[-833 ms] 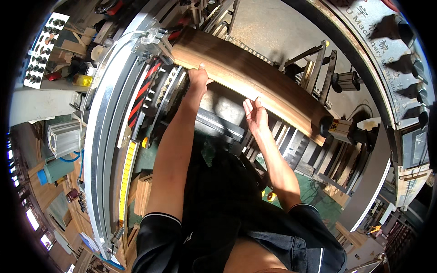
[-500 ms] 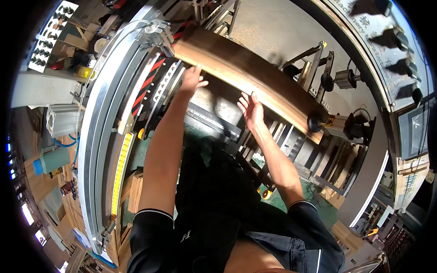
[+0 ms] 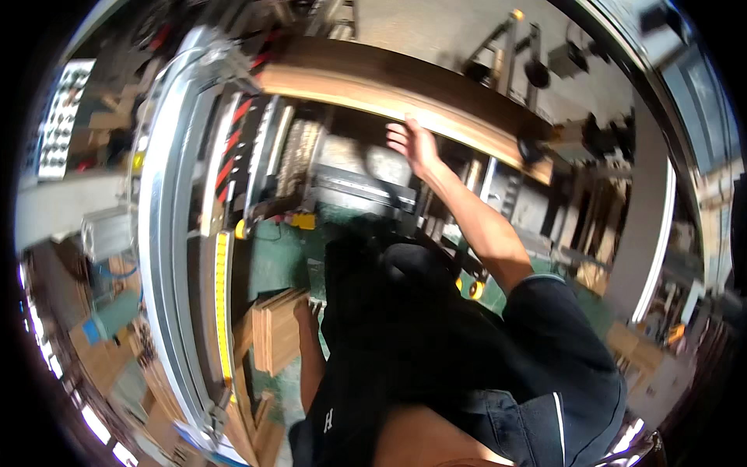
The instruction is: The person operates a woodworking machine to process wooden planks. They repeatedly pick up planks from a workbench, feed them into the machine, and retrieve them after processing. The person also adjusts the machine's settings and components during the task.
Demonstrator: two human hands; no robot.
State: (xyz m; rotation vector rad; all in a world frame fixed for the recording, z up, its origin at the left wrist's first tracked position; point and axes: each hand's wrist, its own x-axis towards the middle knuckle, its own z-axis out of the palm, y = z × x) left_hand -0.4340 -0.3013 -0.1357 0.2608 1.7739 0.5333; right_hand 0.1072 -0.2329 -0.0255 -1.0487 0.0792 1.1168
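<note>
Left hand (image 3: pixel 304 311) has dropped from the board's near edge down to the wood stack (image 3: pixel 277 335), low beside the body; right hand (image 3: pixel 415 146) stays up by the board. Nearest: black shirt (image 3: pixel 451 335), fills lower middle. Left hand is at the stack's right side, looks to be touching it; finger spread and grip can't be told, small and blurred. Yellow strip (image 3: pixel 222 303) runs left of stack, long silver rail (image 3: pixel 165 210) left of that. Farther out, right hand: fingers apart, slightly bent, nothing gripped, right at the board's near edge; contact unclear. Long brown board (image 3: pixel 389 82) lies across the machine beyond the hand, round black pad (image 3: pixel 531 149) at its right end. Past the board: pale floor (image 3: pixel 428 27), metal stand (image 3: pixel 493 48).
</note>
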